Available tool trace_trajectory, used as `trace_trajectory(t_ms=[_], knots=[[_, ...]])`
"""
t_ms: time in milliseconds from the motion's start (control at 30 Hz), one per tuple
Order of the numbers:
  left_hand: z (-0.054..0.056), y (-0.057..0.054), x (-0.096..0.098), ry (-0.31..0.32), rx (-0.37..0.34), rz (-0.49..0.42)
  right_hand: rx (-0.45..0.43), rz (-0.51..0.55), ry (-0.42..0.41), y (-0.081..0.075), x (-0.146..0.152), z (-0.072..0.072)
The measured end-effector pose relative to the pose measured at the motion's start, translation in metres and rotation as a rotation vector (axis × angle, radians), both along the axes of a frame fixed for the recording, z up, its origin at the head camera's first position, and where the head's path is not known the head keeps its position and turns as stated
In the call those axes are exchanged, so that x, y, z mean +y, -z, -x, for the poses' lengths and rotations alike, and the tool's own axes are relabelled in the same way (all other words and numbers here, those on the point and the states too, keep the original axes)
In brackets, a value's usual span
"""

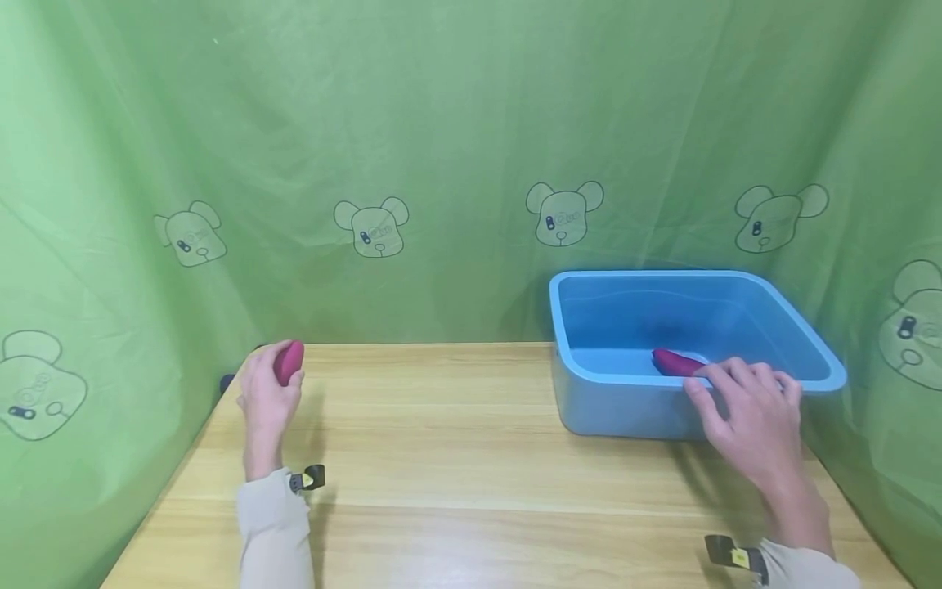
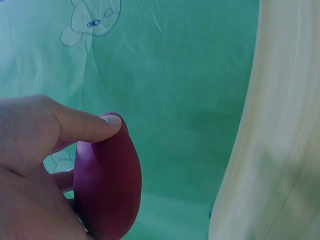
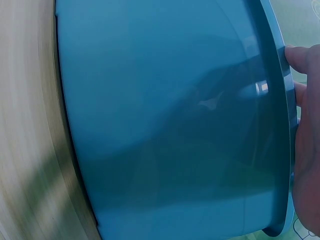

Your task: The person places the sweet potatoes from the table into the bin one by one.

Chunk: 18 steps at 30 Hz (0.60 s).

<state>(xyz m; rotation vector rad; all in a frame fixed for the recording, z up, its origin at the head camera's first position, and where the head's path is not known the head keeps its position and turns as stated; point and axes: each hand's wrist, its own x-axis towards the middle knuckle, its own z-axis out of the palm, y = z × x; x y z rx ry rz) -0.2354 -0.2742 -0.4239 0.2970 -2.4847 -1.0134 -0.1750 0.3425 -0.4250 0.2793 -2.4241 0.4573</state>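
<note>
In the head view my left hand [image 1: 268, 393] is raised over the table's far left corner and grips a smooth purple-red oval piece [image 1: 290, 363] that looks like a sweet potato. The left wrist view shows the thumb lying across the top of this piece [image 2: 109, 185], with fingers behind it. At the right, my right hand [image 1: 754, 417] holds the near rim of a blue plastic basin [image 1: 625, 405], thumb at the outer edge and fingers curled over the inside. A second purple-red, long piece [image 1: 673, 363] shows inside the basin beside the fingertips, its right end hidden.
The wooden table [image 1: 441, 458] stretches between the two hands. A green curtain [image 1: 456, 106] with bear-head prints hangs behind it and along both sides. A small dark item [image 1: 226, 382] peeks out by the far left corner.
</note>
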Motion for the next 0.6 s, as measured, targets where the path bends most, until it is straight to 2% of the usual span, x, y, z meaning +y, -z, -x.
trace_trajectory(t_ms=[600], knots=[[0.004, -0.003, 0.026, 0.066, 0.035, 0.018, 0.004, -0.002, 0.000, 0.000, 0.000, 0.000]])
